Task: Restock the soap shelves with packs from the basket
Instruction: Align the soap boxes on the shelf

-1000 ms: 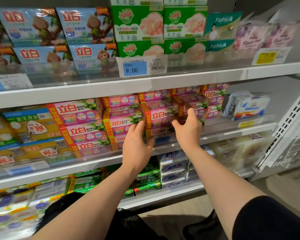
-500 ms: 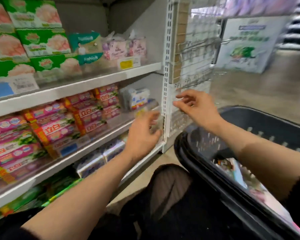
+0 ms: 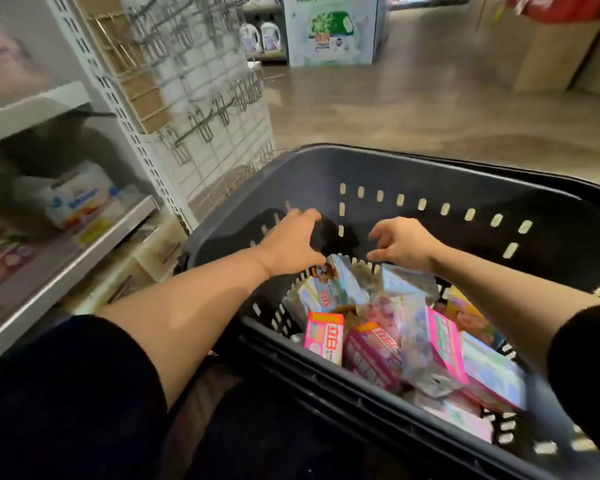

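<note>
The basket (image 3: 430,174) is cut off at right and bottom; shelf packs (image 3: 80,206) are blurred.

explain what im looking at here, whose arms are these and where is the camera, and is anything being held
There is no machine here. These are a person's own two arms, filmed by one wide-angle camera worn on their head, looking forward and down. That is why the arms seem to grow out of the bottom of the picture.

The left hand and right hand both reach over a dark plastic basket with slotted walls. Neither holds anything: the fingers are loosely spread above the goods.

Inside the basket lie soap packs, among them a pink pack with an orange top and a pale blue pack nearer the hands. The picture is blurred, so the labels are hard to read.

On the left are the store shelves with more packs, and beside them a white wire rack of hooks.
</note>
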